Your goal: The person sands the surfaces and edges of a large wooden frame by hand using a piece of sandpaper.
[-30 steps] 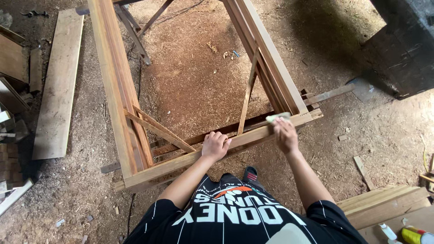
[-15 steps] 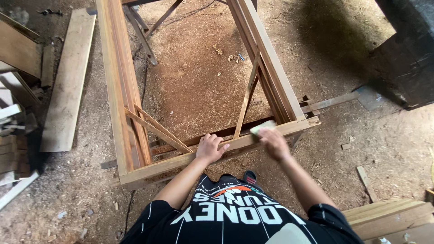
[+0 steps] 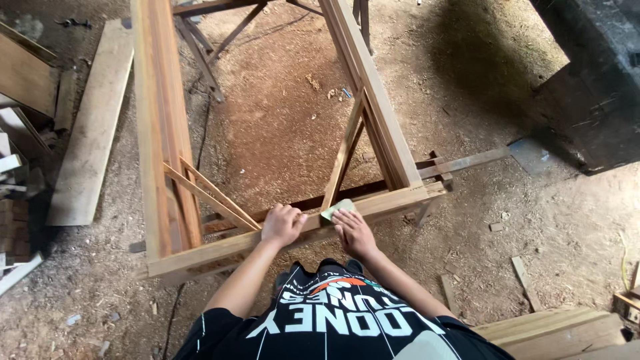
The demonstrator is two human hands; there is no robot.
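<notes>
Two hands: our left hand [image 3: 283, 225] grips the near rail [image 3: 293, 233] of the wooden frame [image 3: 167, 133]; right hand [image 3: 353, 231] presses a sandpaper pad [image 3: 338, 209] flat mid-rail.
Risk: splinters, we reckon, since it's bare skin on raw edges.
Wobble: frame could shift on its trestle legs [image 3: 200, 53].

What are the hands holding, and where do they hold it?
The right hand presses a small pale sanding pad from on top onto the wooden frame's near rail. The left hand grips that rail's top edge.
</notes>
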